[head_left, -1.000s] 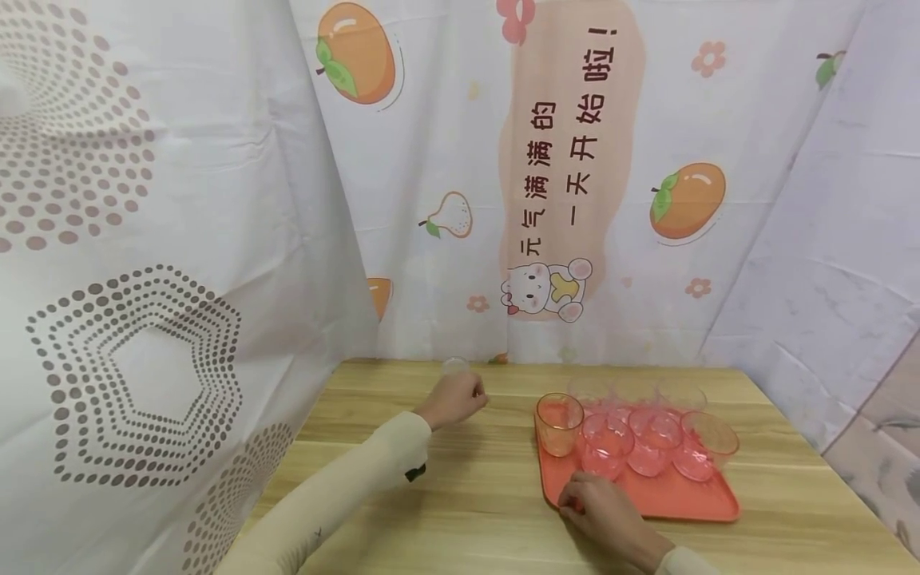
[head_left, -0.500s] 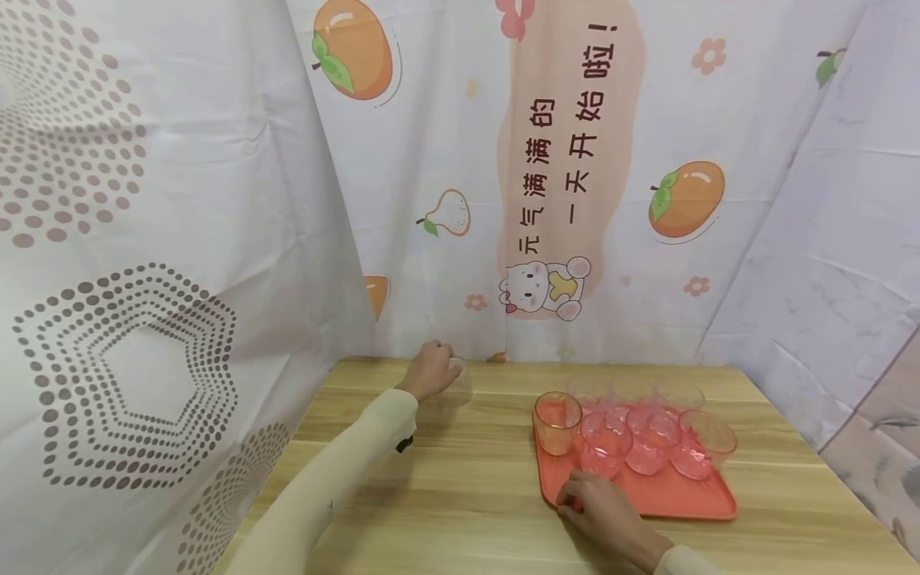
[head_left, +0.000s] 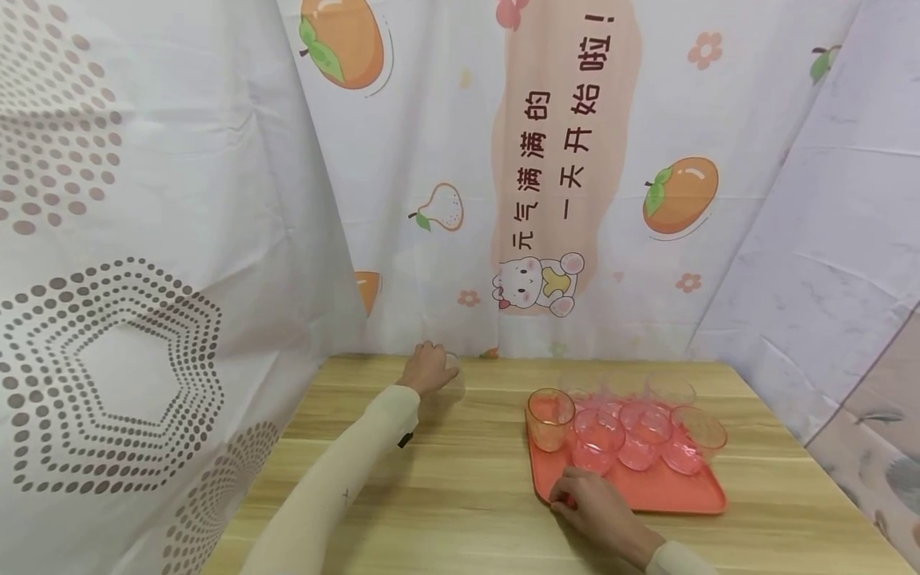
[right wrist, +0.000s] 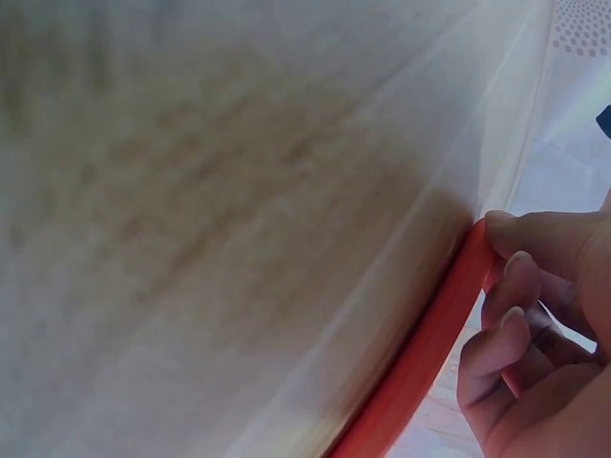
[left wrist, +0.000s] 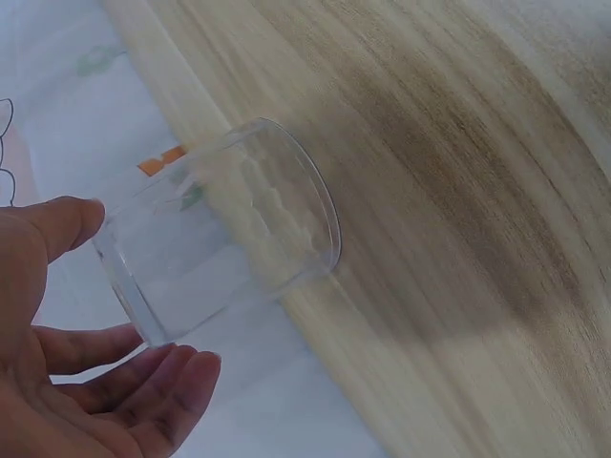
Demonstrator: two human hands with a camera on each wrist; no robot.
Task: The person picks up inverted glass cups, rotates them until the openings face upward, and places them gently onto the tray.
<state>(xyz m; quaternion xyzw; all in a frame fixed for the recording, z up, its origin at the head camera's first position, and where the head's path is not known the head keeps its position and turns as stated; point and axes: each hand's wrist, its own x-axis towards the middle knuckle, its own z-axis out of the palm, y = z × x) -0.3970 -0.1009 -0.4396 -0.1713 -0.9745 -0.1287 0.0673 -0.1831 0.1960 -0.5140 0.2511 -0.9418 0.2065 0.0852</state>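
Note:
At the back left of the table, my left hand (head_left: pixel 427 368) holds a clear cup (head_left: pixel 456 382) from its left side. In the left wrist view, the thumb and fingers span one end of this see-through cup (left wrist: pixel 220 229), while its far end sits close to the wood. My right hand (head_left: pixel 591 505) is at the front left corner of a red tray (head_left: pixel 676 499). The right wrist view shows its thumb and fingers pinching the tray's edge (right wrist: pixel 420 353). On the tray stand an orange cup (head_left: pixel 550 422), several pink cups (head_left: pixel 598 443) and paler see-through cups at the back.
The wood-grain table (head_left: pixel 446 487) ends at a printed curtain (head_left: pixel 417 279) behind the clear cup. Another patterned curtain (head_left: pixel 237 200) hangs along the left side. At the tray's right, a cup with an orange rim (head_left: pixel 707 430) leans outward in view.
My left hand has moved back and left from in front of the clear cup and taken hold of it. The right hand has stayed at the tray's corner.

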